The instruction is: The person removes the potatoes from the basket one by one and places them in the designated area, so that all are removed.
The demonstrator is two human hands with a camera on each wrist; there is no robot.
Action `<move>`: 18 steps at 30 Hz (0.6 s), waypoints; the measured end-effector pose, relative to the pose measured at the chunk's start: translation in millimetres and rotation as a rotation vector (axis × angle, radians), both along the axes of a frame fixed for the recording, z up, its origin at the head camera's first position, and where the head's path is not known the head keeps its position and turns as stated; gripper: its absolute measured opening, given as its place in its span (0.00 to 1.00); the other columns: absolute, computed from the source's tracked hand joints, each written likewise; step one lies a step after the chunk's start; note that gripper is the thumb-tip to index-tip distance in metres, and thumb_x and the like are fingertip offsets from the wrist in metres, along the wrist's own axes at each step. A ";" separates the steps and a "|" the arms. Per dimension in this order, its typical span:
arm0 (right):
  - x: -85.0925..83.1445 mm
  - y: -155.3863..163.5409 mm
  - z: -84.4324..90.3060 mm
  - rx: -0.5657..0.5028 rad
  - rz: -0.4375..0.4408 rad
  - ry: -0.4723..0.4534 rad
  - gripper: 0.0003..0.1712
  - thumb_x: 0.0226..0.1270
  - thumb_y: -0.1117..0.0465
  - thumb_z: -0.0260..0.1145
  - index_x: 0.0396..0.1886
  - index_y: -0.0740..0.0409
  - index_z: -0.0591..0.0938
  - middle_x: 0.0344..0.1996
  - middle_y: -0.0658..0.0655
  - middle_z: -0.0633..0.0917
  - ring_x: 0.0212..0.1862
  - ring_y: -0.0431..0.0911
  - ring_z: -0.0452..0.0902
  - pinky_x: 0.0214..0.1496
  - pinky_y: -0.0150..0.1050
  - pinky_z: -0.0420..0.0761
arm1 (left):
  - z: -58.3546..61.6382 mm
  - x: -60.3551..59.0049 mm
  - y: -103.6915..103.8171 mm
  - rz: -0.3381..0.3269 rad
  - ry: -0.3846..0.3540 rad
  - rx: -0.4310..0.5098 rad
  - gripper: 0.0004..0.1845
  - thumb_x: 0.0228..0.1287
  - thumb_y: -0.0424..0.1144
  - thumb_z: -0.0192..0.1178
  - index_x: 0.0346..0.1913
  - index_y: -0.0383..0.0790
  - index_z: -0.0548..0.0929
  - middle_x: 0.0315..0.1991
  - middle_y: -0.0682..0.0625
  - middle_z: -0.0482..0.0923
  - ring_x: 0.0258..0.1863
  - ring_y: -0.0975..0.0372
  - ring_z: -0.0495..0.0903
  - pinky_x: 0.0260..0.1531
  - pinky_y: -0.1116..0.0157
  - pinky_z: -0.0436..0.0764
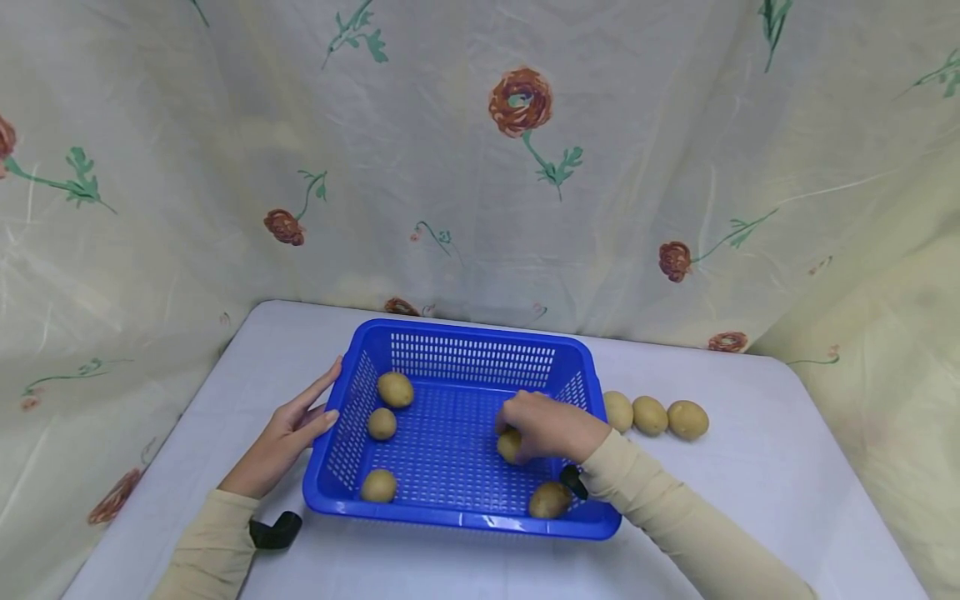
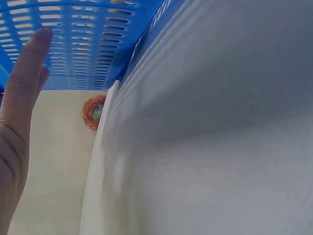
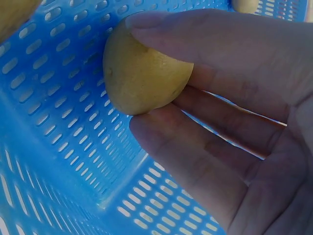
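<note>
from my seat at the feed, the left hand (image 1: 288, 433) lay flat on the table (image 1: 757, 467), its fingers (image 2: 27, 63) straight and close together, the tips touching the outer left wall of the blue basket (image 1: 465, 358); it held nothing. just past those fingertips, inside the wall, i saw three loose potatoes: one near the far corner (image 1: 394, 389), a smaller one (image 1: 382, 423) just beside it, and one at the near rim (image 1: 378, 485).

further right, the right hand (image 1: 551, 427) reached down into the basket and pinched a potato (image 3: 144, 76) between thumb and curled fingers (image 3: 195, 161). that potato sat at the fingertips, just above the slotted basket floor; whether it touched the floor i could not tell. it looked small, rounded, pale yellow-brown, smooth-skinned with faint specks.

below that wrist another potato (image 1: 549, 500) lay by the near rim. beyond the hand, outside the right wall, three potatoes (image 1: 650, 415) sat in a row on the table.
</note>
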State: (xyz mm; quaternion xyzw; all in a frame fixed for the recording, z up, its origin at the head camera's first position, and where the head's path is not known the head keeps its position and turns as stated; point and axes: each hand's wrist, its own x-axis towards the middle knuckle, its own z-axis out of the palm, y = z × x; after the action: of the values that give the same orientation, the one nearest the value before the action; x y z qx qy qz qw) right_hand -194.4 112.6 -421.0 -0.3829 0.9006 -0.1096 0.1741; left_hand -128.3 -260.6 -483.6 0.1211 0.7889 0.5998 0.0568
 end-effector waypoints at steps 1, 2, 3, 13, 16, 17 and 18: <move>0.2 0.0 0.2 -0.003 0.004 -0.004 0.12 0.52 0.69 0.77 0.38 0.57 0.92 0.31 0.49 0.90 0.28 0.38 0.75 0.34 0.31 0.79 | 0.2 0.0 0.0 -0.001 0.000 0.001 0.35 0.83 0.45 0.50 0.84 0.58 0.49 0.86 0.51 0.41 0.76 0.41 0.66 0.62 0.65 0.82; 0.1 0.0 0.2 -0.007 0.009 -0.005 0.12 0.52 0.69 0.76 0.38 0.57 0.92 0.31 0.49 0.90 0.27 0.37 0.75 0.33 0.31 0.79 | 0.3 -0.1 0.1 -0.002 -0.001 0.002 0.35 0.83 0.44 0.50 0.84 0.58 0.49 0.86 0.51 0.41 0.76 0.41 0.66 0.62 0.65 0.82; 0.0 -0.2 0.3 -0.013 0.014 -0.009 0.11 0.53 0.68 0.76 0.38 0.57 0.92 0.30 0.49 0.90 0.27 0.37 0.75 0.32 0.31 0.79 | 0.3 -0.1 0.1 -0.002 -0.001 0.002 0.35 0.83 0.44 0.50 0.84 0.58 0.49 0.86 0.51 0.41 0.76 0.41 0.66 0.62 0.65 0.82; 0.8 -1.8 5.1 -0.051 0.045 0.016 0.12 0.54 0.67 0.76 0.40 0.59 0.91 0.33 0.50 0.91 0.28 0.36 0.76 0.34 0.29 0.80 | -0.5 -0.6 -0.5 -0.007 0.001 0.013 0.35 0.83 0.44 0.50 0.84 0.57 0.49 0.86 0.51 0.40 0.76 0.40 0.65 0.61 0.66 0.82; 1.3 -1.7 7.4 -0.069 0.062 0.035 0.12 0.54 0.66 0.77 0.40 0.59 0.91 0.33 0.51 0.91 0.29 0.36 0.76 0.35 0.29 0.80 | -0.3 -0.7 -0.3 -0.008 0.003 0.011 0.35 0.83 0.44 0.50 0.84 0.57 0.49 0.86 0.51 0.40 0.76 0.40 0.65 0.63 0.65 0.82; 1.3 -1.5 7.9 -0.075 0.067 0.040 0.12 0.54 0.66 0.77 0.41 0.59 0.91 0.34 0.51 0.91 0.30 0.36 0.76 0.35 0.29 0.80 | -0.2 -0.7 -0.3 -0.007 0.003 0.013 0.35 0.83 0.44 0.50 0.84 0.57 0.49 0.86 0.51 0.40 0.76 0.40 0.65 0.63 0.65 0.82; 1.3 -1.2 8.4 -0.085 0.072 0.044 0.13 0.54 0.66 0.77 0.41 0.59 0.91 0.34 0.51 0.91 0.30 0.37 0.76 0.36 0.29 0.81 | -0.1 -0.8 -0.2 -0.006 0.003 0.011 0.35 0.83 0.44 0.50 0.84 0.58 0.49 0.86 0.51 0.41 0.76 0.41 0.65 0.63 0.64 0.82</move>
State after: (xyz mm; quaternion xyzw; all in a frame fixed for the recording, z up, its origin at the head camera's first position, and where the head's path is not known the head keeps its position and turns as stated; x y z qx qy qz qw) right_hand -193.1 111.4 -412.6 -0.4246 0.8842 -0.1332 0.1418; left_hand -129.0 -260.8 -483.6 0.1247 0.7853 0.6037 0.0570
